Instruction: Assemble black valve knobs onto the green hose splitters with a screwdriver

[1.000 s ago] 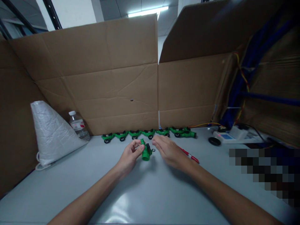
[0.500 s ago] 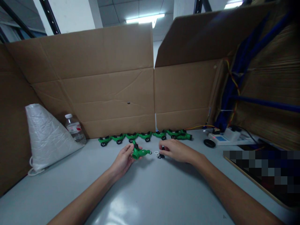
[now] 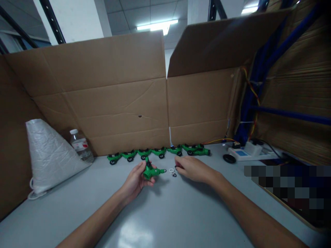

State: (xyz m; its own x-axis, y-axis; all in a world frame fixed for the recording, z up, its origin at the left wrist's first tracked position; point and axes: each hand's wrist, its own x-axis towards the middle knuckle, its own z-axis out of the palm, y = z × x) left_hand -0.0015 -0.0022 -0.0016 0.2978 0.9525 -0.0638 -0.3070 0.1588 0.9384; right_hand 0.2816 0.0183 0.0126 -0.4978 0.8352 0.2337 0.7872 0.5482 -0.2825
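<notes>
My left hand (image 3: 137,181) is closed around a green plastic fitting (image 3: 152,172) with a side branch pointing up. A small dark ring sits at the narrow tip of the fitting, which points right. Just right of that tip, white rings (image 3: 171,170) and small black rings (image 3: 174,175) lie on the table. Beside them my right hand (image 3: 192,168) is pinched, palm down and low over the table, with a small black ring (image 3: 176,167) at its fingertips.
Behind my hands runs a row of similar green fittings (image 3: 143,154) along the cardboard wall (image 3: 116,103). To the left stand a white bag (image 3: 51,162) and a water bottle (image 3: 81,146). A black ring (image 3: 229,158) and a power strip (image 3: 243,155) are at the right.
My right fingers have shifted slightly off the small rings, leaving them in fuller view. The green fitting has turned a little in my left hand. The whole view has shifted slightly.
</notes>
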